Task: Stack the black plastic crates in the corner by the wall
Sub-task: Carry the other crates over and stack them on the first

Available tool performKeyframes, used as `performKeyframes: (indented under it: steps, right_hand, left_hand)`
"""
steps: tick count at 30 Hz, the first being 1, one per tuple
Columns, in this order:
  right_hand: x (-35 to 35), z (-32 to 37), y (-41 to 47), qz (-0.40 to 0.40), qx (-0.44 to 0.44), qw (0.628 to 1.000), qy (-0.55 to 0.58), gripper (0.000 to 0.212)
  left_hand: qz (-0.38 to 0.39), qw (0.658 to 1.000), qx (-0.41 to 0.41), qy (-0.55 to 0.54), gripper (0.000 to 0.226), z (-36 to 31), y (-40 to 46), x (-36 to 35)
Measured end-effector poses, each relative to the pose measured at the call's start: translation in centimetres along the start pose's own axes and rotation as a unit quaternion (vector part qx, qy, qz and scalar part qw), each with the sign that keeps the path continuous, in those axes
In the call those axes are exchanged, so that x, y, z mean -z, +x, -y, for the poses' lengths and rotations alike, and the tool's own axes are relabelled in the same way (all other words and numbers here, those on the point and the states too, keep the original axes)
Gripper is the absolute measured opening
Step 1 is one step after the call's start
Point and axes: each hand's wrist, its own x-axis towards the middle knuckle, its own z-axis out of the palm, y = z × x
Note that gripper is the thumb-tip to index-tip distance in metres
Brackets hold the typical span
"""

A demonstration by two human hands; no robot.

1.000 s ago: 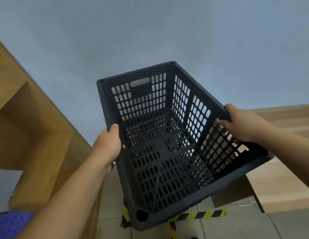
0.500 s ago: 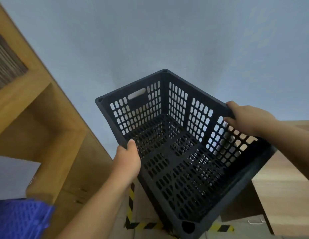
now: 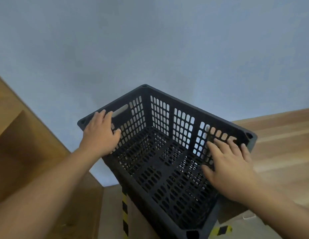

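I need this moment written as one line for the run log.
stage: placing | object: black crate, empty | left hand: flat on far wall | right hand: flat on right wall | near: grey wall
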Motion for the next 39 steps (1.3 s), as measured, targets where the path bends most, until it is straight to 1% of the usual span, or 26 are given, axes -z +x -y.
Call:
performKeyframes:
  steps: [2,3,5,7,8,10,12,13,15,17,22,27,30,35,39]
  right_hand:
    - [-0.4,0.7,-1.5,0.001,-0.034,0.999,0.041,0.074]
    - [-0.7,1.1,-2.1,0.001,-0.046,0.997,0.064,0.071]
    - [-1.3,2.0,-2.7,-0.014,-0.06,0.99,0.125,0.067]
    - [-1.9,2.7,-2.8,-0.051,-0.072,0.975,0.202,0.068]
    - [-2.1,2.9,-2.7,-0.072,-0.08,0.968,0.226,0.07]
    - [-2.4,3.0,-2.5,-0.112,-0.085,0.961,0.236,0.067]
    - [-2.6,2.8,-2.4,-0.134,-0.078,0.956,0.251,0.061]
    - [-2.6,2.7,-2.4,-0.138,-0.073,0.954,0.256,0.053]
    - [-2.7,2.5,-2.2,-0.152,-0.054,0.955,0.248,0.038]
    - [-2.7,1.8,-1.7,-0.166,-0.035,0.958,0.231,0.032]
    - [-1.2,-2.2,2.1,-0.156,0.011,0.97,0.185,0.036]
    - [1.1,-5.2,7.3,-0.113,0.056,0.98,0.157,0.036]
    - [1.8,-6.1,10.3,-0.101,0.082,0.982,0.137,0.036]
    - [3.1,-6.9,15.1,-0.088,0.138,0.981,0.107,0.03]
    - [3.9,-7.3,18.8,-0.077,0.173,0.977,0.094,0.03]
  left_hand:
    - [0.0,0.998,-0.037,0.053,0.075,0.7,2.6,0.5]
    - [-0.001,0.996,-0.042,0.075,0.074,1.2,3.7,0.7]
    - [0.009,0.994,-0.029,0.107,0.075,2.2,5.7,0.6]
    - [0.037,0.991,-0.004,0.13,0.081,3.0,7.0,0.4]
    - [0.049,0.99,0.004,0.133,0.084,3.2,7.4,0.3]
    - [0.064,0.99,0.012,0.123,0.087,3.3,7.9,0.3]
    - [0.066,0.992,0.019,0.107,0.088,3.4,7.9,0.4]
    - [0.065,0.992,0.021,0.104,0.087,3.5,7.8,0.4]
    - [0.066,0.992,0.024,0.106,0.088,3.8,7.5,0.4]
    - [0.066,0.992,0.032,0.102,0.089,4.0,7.2,0.3]
    - [0.045,0.993,0.077,0.076,0.085,3.0,5.4,-0.8]
    - [0.026,0.988,0.144,0.049,0.085,1.8,3.0,-1.7]
    - [0.021,0.984,0.173,0.044,0.086,1.5,2.1,-1.8]
    - [0.015,0.979,0.199,0.044,0.087,1.2,1.3,-2.1]
    - [-0.012,0.97,0.241,0.038,0.086,-0.1,0.5,-2.8]
